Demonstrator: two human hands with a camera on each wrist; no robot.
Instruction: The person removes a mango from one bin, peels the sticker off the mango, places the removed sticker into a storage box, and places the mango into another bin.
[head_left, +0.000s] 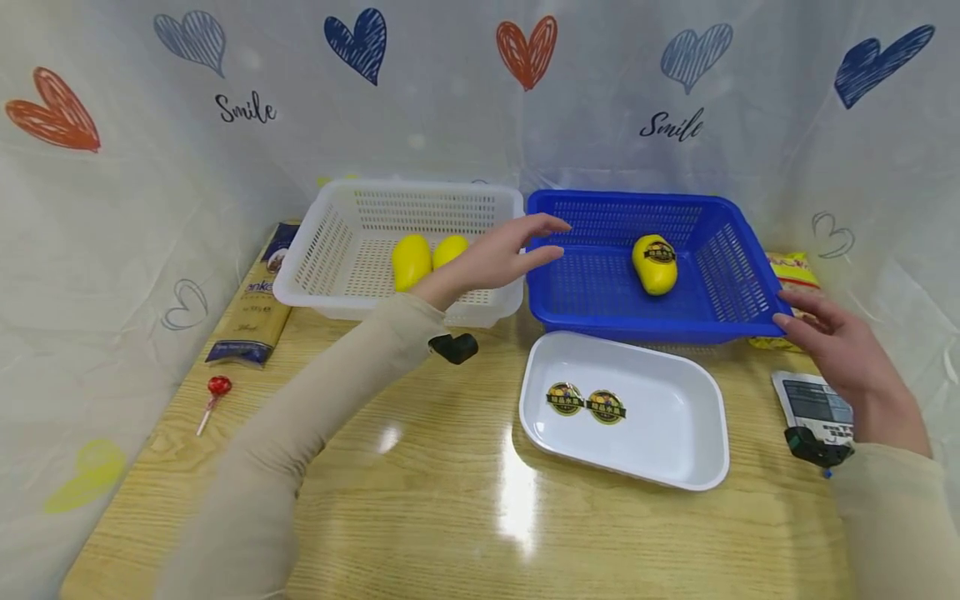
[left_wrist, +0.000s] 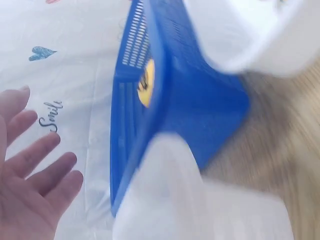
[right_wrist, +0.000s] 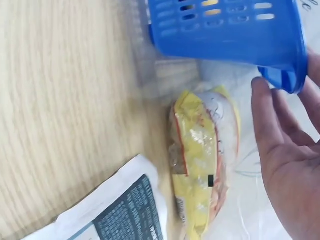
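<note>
A blue plastic basket (head_left: pixel 600 321) holds one yellow mango (head_left: pixel 655 265) with a dark round sticker. My right hand (head_left: pixel 862 358) holds its right rim, the thumb and forefinger at the edge. My left hand (head_left: pixel 498 257) hovers over the right side of a white plastic basket (head_left: pixel 300 287), its fingers spread towards the blue basket's left rim and holding nothing. Two yellow mangoes, one of them this mango (head_left: pixel 412 260), lie in the white basket, partly behind my left hand. In front, a white tray (head_left: pixel 660 442) bears two round stickers (head_left: pixel 585 402).
On the left lie a gold and blue packet (head_left: pixel 251 312) and a red lollipop (head_left: pixel 219 386). At the right are a yellow packet (right_wrist: pixel 197 155) and a white and dark pouch (right_wrist: pixel 135 205). A translucent container (right_wrist: pixel 165 77) shows beneath the blue basket. A curtain with hearts hangs behind.
</note>
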